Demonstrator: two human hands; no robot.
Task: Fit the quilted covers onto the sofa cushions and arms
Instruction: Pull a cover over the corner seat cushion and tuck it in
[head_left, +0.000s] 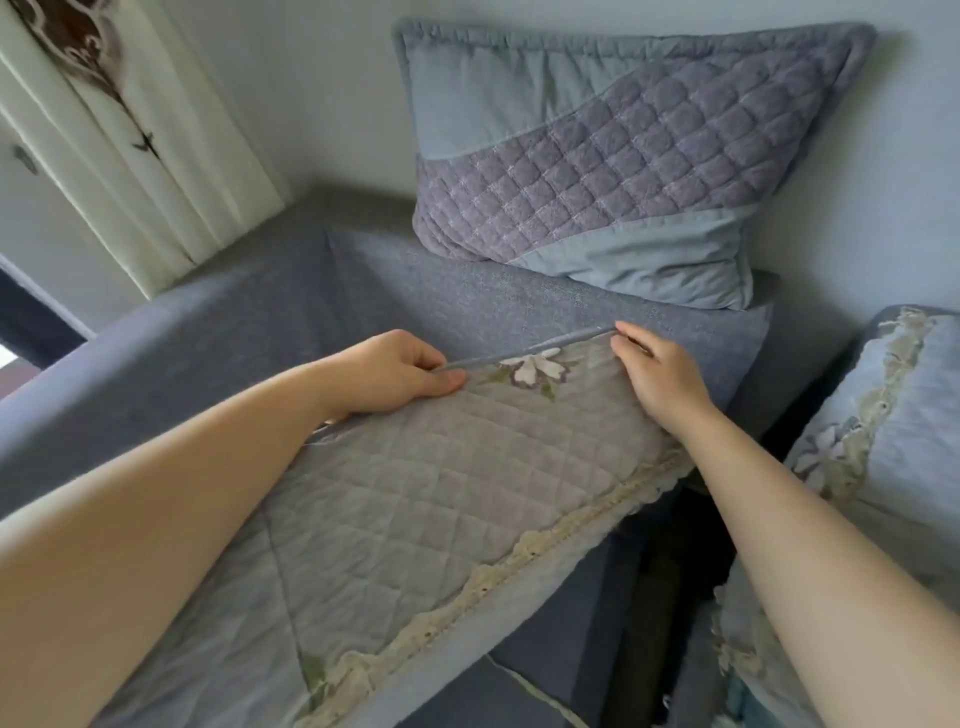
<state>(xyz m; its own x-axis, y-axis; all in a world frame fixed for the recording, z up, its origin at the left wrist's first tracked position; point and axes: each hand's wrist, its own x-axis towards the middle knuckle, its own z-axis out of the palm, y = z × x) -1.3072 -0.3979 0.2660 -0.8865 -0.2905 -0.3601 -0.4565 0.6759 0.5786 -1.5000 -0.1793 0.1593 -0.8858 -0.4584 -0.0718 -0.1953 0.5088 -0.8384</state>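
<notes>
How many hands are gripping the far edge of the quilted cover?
2. The left hand pinches the edge of the quilted cover nearer the sofa arm; the right hand holds it beside the flower print. None hidden.

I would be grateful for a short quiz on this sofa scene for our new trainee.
1. True or false: the blue and purple quilted pillow lies flat on the floor.
2. What does the left hand pinch? A. the piped edge of the grey quilted cover with cream lace trim; B. the white curtain; C. the pillow.
3. Which hands hold that cover's far edge?

Key
1. False: it stands on the blue-grey sofa, against the wall.
2. A.
3. Both: the right hand holds it too, beside the printed flower.
</notes>
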